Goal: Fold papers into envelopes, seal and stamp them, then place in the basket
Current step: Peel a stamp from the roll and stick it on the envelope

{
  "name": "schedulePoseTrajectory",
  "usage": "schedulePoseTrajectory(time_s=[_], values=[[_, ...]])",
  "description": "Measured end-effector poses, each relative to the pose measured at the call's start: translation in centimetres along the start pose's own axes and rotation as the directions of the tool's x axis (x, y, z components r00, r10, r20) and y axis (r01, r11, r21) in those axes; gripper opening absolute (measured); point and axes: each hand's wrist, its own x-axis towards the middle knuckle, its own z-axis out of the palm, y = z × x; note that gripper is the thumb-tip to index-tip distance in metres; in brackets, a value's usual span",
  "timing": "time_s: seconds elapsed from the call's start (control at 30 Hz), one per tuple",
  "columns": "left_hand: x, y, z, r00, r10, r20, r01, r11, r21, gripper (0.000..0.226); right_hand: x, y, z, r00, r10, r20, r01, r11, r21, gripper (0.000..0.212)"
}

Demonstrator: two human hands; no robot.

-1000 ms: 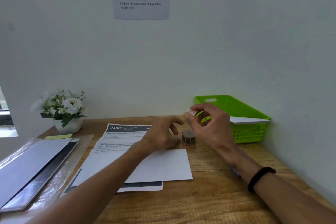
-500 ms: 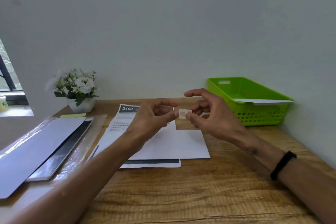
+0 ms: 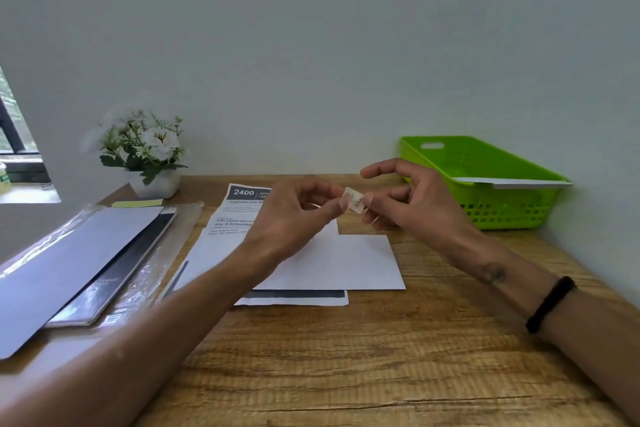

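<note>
From the head view, we held a small stamp (image 3: 354,200) pinched between both hands: our left hand (image 3: 298,218) closed on its near edge, our right hand (image 3: 412,204) closed on its far edge. The white envelope (image 3: 346,263) lay flat on the tabletop (image 3: 346,357) just below our grip, and the green basket (image 3: 485,184) stood beyond our right hand. We judged the stamp could curl, stick to our fingertips, or land crooked if we fumbled the peel.

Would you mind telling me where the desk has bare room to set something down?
Bare wood lies across the near edge of the desk, below the white envelope, and right of it before the green basket. The left side is crowded with the plastic-wrapped stack and printed sheets.
</note>
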Motion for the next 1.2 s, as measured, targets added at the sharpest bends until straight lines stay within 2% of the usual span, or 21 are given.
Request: schedulePoseTrajectory(time_s=[0.1, 0.27, 0.47, 0.67, 0.77, 0.97, 1.1, 1.2], values=[[0.1, -0.1, -0.3, 1.000, -0.008, -0.010, 0.008, 1.000, -0.016, 0.008, 0.0, 0.0, 0.0, 1.000, 0.028, 0.003, -0.028, 0.999, 0.022, 0.027], [0.2, -0.1, 0.0, 1.000, -0.019, -0.022, 0.020, 1.000, 0.020, 0.006, -0.2, -0.2, 0.2, 0.998, 0.052, 0.020, -0.052, 0.998, 0.024, 0.026], [0.0, -0.1, 0.1, 0.999, -0.013, -0.038, 0.012, 1.000, -0.022, 0.005, -0.4, -0.5, 0.3, 0.998, 0.046, 0.044, -0.044, 0.998, -0.051, 0.018], [0.0, -0.3, 0.1, 0.999, 0.022, -0.041, -0.022, 1.000, 0.012, 0.012, -0.4, -0.3, 0.3, 0.999, 0.021, 0.036, -0.016, 0.990, -0.140, 0.016], [0.0, -0.6, 0.2, 0.993, 0.113, -0.027, -0.109, 0.989, 0.104, 0.025, -0.2, -0.2, 0.1, 0.998, -0.052, 0.023, 0.056, 0.966, -0.254, 0.021], [0.0, -0.8, 0.4, 0.982, 0.187, 0.033, -0.189, 0.970, 0.154, 0.034, -0.2, -1.3, -0.4, 0.991, -0.083, 0.104, 0.108, 0.957, -0.270, 0.014], [-0.2, -0.8, 0.7, 0.975, 0.219, 0.025, -0.220, 0.963, 0.154, 0.035, 0.1, -2.0, -1.4, 0.991, 0.020, 0.134, 0.035, 0.920, -0.390, 0.015], [-0.6, -0.8, 1.1, 0.962, 0.264, 0.065, -0.272, 0.933, 0.238, 0.035, 0.3, -1.9, -2.4, 0.980, 0.181, 0.079, -0.131, 0.895, -0.427, 0.018]])
